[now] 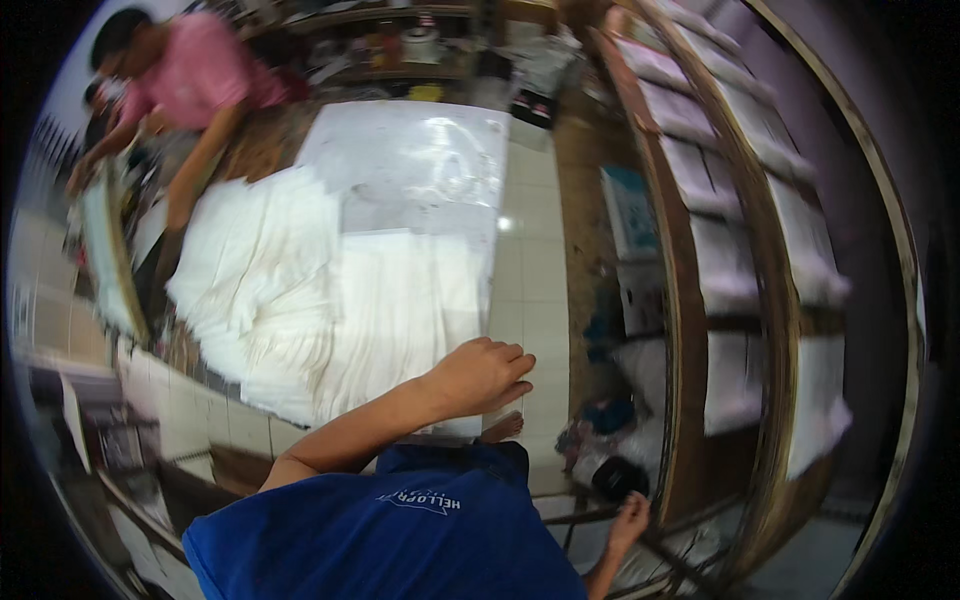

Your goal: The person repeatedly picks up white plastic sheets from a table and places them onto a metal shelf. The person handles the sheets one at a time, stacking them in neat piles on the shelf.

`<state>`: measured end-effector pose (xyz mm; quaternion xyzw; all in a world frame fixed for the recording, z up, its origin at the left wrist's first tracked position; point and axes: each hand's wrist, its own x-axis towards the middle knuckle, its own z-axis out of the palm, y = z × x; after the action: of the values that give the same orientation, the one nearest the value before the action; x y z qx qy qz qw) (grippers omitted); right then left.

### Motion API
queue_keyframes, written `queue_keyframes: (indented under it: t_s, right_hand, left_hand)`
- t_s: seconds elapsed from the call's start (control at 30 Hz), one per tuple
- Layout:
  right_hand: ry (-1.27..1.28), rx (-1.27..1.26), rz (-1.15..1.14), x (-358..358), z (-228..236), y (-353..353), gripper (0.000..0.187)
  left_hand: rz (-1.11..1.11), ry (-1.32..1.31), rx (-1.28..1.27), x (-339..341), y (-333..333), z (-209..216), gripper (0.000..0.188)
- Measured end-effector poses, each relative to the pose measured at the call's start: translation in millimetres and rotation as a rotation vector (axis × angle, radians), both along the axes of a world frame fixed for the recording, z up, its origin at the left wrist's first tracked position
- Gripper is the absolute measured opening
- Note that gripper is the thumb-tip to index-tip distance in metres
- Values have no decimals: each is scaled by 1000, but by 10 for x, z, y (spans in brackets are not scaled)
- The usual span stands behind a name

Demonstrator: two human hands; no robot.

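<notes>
My left hand (482, 377) hangs over the right edge of the worktable, its fingers half bent and somewhat apart, with nothing visible in them. Just beyond it lie rows of thin white sheets (395, 300), overlapping and soft like cloth or tissue. A larger fanned heap of similar white sheets (265, 250) spreads to their left. Low on the right, my right hand (628, 522) is near the rack's lower end, fingers loosely bent; I see nothing held. A black round object (620, 479) sits close to it. The picture is slightly blurred.
A glossy pale board (400, 150) covers the table. At the right stands a wooden rack (690, 320) with white stacks (733, 380) on its shelves. Plastic bags (600, 435) lie beside it. A person in pink (215, 70) at far left handles a framed panel (112, 250). Tiled floor (530, 260) runs between.
</notes>
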<state>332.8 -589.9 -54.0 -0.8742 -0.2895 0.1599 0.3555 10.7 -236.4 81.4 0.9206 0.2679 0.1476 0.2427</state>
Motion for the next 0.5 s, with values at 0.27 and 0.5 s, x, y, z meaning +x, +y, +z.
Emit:
queue_keyframes:
  t_s: [0.27, 0.5]
  right_hand:
    - [377, -364, 561, -278, -372, 1787, 24]
    - [125, -354, 872, 509, -537, 2301, 29]
  left_hand:
    - [678, -112, 128, -789, 291, -55, 23]
    - [1147, -91, 120, -1279, 1086, -394, 25]
